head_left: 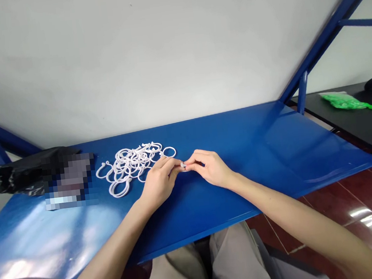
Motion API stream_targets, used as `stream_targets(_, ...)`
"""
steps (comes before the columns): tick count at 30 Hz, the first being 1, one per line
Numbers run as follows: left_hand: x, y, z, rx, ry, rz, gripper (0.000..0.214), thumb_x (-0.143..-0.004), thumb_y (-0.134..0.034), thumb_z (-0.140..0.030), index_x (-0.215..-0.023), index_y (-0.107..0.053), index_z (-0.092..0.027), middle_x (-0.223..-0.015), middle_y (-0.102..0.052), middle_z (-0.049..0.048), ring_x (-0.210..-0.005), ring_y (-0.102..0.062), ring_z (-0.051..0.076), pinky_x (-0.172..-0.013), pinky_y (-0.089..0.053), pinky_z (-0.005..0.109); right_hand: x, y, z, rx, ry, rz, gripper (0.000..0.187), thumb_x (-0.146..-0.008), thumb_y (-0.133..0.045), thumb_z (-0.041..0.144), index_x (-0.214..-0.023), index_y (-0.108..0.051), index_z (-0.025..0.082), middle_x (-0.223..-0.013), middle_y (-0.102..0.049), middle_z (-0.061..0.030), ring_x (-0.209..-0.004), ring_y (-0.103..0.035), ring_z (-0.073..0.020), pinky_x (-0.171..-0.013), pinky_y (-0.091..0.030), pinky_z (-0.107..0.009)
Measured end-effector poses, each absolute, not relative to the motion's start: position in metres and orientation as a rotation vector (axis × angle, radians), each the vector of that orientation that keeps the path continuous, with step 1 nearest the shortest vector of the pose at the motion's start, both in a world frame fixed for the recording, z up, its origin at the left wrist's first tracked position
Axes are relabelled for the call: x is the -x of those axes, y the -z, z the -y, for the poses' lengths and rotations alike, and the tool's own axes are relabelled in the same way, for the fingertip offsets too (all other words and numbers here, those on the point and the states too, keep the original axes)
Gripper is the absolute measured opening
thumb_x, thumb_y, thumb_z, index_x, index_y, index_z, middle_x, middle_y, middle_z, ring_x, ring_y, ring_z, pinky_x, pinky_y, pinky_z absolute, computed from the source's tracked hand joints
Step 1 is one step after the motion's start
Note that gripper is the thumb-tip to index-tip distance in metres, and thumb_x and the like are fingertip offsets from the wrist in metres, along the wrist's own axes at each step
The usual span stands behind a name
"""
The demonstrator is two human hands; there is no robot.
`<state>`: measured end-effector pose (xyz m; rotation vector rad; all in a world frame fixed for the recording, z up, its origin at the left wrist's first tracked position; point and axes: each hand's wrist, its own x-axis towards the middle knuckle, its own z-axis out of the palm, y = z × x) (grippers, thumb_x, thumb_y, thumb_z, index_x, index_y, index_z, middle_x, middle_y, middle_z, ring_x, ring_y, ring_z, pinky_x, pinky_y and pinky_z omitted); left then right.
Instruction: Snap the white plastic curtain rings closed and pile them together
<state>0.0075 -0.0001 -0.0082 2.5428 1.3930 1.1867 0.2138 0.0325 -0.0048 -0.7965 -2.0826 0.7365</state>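
Observation:
Between my fingertips is a small white plastic piece [183,166], probably part of a ring like those in the pile; most of it is hidden by the fingers. My left hand [159,180] pinches it from the left, thumb against forefinger. From the right, my right hand [212,168] pinches the same piece. Just left of my left hand lies a tangled pile of white plastic curtain rings [125,164], several of them open with knobbed ends. One ring [175,151] sits at the pile's right edge, behind my left fingers.
A blue table [188,220] spans the front, with a white wall behind it. At its left lie a crumpled black plastic bag [37,163] and a blurred-out dark object [72,177]. Farther right, a black table [349,125] bears a bag of green items [346,100].

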Motion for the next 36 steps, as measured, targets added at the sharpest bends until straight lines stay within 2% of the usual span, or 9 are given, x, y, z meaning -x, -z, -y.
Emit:
stream_targets(4,0.002,0.011,-0.01,-2.712,-1.034,-1.598,0.024,-0.098,-0.059,-0.039,-0.108,-0.069,-0.021,-0.1,-0.073,0.0084,-0.095,-0.062,0.026,-0.087,-0.052,0.041,-0.219,0.004,-0.045,0.942,-0.569,2.117,0.016,-0.101,-0.061,0.031,-0.096,-0.075,0.024,-0.098,-0.073,-0.004,-0.092,-0.068,-0.0191,-0.086,-0.051,-0.032)
stream_targets(7,0.007,0.019,-0.015,-2.764,-0.954,-1.841,0.028,-0.098,-0.056,-0.035,-0.117,-0.069,-0.019,-0.118,-0.069,0.0147,-0.109,-0.058,0.034,-0.094,-0.049,0.05,-0.236,0.001,-0.059,1.212,-0.402,2.132,0.018,-0.101,-0.059,0.028,-0.1,-0.075,0.023,-0.104,-0.07,-0.0064,-0.091,-0.067,-0.0201,-0.083,-0.05,-0.033)
stream_targets(10,0.01,0.027,-0.017,-2.763,-0.887,-1.949,0.026,-0.096,-0.057,-0.03,-0.114,-0.072,-0.018,-0.128,-0.064,0.0176,-0.115,-0.053,0.039,-0.096,-0.046,0.056,-0.262,-0.006,-0.074,1.636,-0.206,2.077,0.026,-0.103,-0.051,0.025,-0.104,-0.076,0.02,-0.107,-0.067,-0.0121,-0.088,-0.068,-0.0231,-0.08,-0.05,-0.036)
stream_targets(15,0.01,0.025,-0.018,-2.811,-0.908,-1.899,0.018,-0.096,-0.058,-0.028,-0.096,-0.076,-0.025,-0.114,-0.065,0.0128,-0.104,-0.054,0.032,-0.086,-0.047,0.048,-0.307,-0.017,-0.088,2.13,-0.066,1.754,0.025,-0.1,-0.055,0.025,-0.118,-0.071,0.019,-0.116,-0.067,-0.0172,-0.098,-0.07,-0.0303,-0.083,-0.05,-0.04)
stream_targets(18,0.008,0.015,-0.015,-2.879,-0.96,-1.764,0.021,-0.098,-0.055,-0.026,-0.097,-0.076,-0.027,-0.096,-0.065,0.0095,-0.089,-0.054,0.025,-0.077,-0.047,0.04,-0.318,-0.019,-0.092,2.242,-0.057,1.647,0.029,-0.099,-0.055,0.028,-0.124,-0.067,0.017,-0.121,-0.066,-0.0194,-0.104,-0.069,-0.0332,-0.084,-0.051,-0.043)
stream_targets(22,0.002,0.004,-0.007,-2.913,-1.014,-1.413,0.023,-0.101,-0.049,-0.02,-0.107,-0.071,-0.023,-0.088,-0.069,0.0056,-0.079,-0.056,0.019,-0.073,-0.048,0.033,-0.302,-0.017,-0.088,1.832,-0.117,1.762,0.028,-0.1,-0.054,0.031,-0.12,-0.068,0.017,-0.118,-0.069,-0.016,-0.106,-0.068,-0.0279,-0.092,-0.052,-0.041)
stream_targets(27,-0.007,-0.002,0.001,-2.788,-1.177,-1.334,0.014,-0.101,-0.055,-0.025,-0.105,-0.068,-0.021,-0.09,-0.073,0.0026,-0.079,-0.063,0.016,-0.074,-0.051,0.029,-0.25,-0.01,-0.06,1.08,-0.824,1.946,0.029,-0.1,-0.055,0.043,-0.115,-0.067,0.021,-0.096,-0.075,-0.0048,-0.078,-0.07,-0.0166,-0.077,-0.056,-0.032)
stream_targets(31,-0.01,-0.001,0.003,-2.704,-1.167,-1.405,0.015,-0.101,-0.054,-0.028,-0.098,-0.067,-0.022,-0.087,-0.072,0.0018,-0.079,-0.065,0.016,-0.074,-0.052,0.028,-0.224,-0.003,-0.039,0.928,-1.069,1.968,0.028,-0.102,-0.052,0.043,-0.115,-0.064,0.022,-0.093,-0.075,-0.002,-0.072,-0.07,-0.0135,-0.071,-0.055,-0.028)
stream_targets(36,-0.015,0.002,0.005,-2.303,-1.21,-1.526,0.011,-0.096,-0.061,-0.033,-0.099,-0.061,-0.023,-0.088,-0.073,0.0002,-0.074,-0.068,0.015,-0.067,-0.053,0.026,-0.219,0.001,-0.035,0.948,-1.097,1.889,0.017,-0.094,-0.065,0.036,-0.103,-0.066,0.022,-0.083,-0.075,0.0,-0.07,-0.07,-0.0145,-0.071,-0.055,-0.028)
